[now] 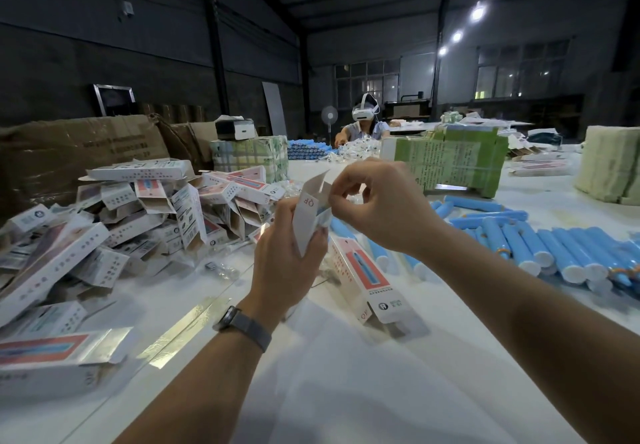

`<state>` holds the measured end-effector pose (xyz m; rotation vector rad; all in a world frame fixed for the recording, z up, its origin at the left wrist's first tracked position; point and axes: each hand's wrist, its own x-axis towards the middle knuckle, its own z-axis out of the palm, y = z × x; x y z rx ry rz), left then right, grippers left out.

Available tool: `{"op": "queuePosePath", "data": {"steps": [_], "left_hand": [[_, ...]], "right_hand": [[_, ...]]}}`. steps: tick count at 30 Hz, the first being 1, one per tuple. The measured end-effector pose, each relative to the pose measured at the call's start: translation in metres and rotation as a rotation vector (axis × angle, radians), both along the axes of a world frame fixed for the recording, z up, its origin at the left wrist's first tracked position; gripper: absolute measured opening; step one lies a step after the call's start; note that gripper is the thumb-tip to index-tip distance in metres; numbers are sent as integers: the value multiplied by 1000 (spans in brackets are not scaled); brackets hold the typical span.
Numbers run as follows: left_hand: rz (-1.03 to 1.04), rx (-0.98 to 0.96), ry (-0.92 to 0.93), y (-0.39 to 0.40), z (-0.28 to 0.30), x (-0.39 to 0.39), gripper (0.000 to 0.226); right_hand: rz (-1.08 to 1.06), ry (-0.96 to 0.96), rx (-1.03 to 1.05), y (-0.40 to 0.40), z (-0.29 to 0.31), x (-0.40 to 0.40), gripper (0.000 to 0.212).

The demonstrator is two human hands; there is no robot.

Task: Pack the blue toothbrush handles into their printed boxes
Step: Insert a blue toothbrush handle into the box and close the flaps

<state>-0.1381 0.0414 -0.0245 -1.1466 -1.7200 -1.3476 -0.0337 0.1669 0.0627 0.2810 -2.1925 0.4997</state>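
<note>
My left hand [287, 256] grips a white printed box [309, 216] held upright above the table, its top flaps standing open. A pale blue end shows at the box's mouth. My right hand [375, 201] pinches a flap at the top of that box with thumb and fingers. Another printed box [363, 279] with a red panel lies on the table just below my hands. Several blue toothbrush handles [540, 247] lie in a row at the right.
A heap of printed boxes [138, 215] fills the left of the white table [346, 374]. Green bundled stacks [450, 163] stand behind my hands, brown cartons [76, 152] at far left. A person wearing a headset [363, 121] sits at the far end.
</note>
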Motion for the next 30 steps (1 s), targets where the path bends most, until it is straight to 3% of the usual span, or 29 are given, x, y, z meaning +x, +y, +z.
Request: {"op": "queuePosePath", "data": {"steps": [5, 9, 13, 17, 22, 30], "left_hand": [[-105, 49, -67, 0, 3, 3, 33], [-316, 64, -172, 0, 6, 8, 31], [-384, 64, -245, -1, 9, 9, 32], [-378, 86, -284, -2, 10, 11, 35], [-382, 145, -287, -1, 12, 12, 47], [-342, 130, -250, 0, 13, 16, 34]], "right_hand": [[0, 29, -88, 6, -8, -8, 25], [74, -149, -287, 9, -12, -13, 41], [261, -276, -506, 10, -16, -14, 33], [355, -269, -679, 4, -23, -19, 17], [355, -236, -696, 9, -27, -21, 11], [373, -145, -630, 12, -33, -22, 8]]}}
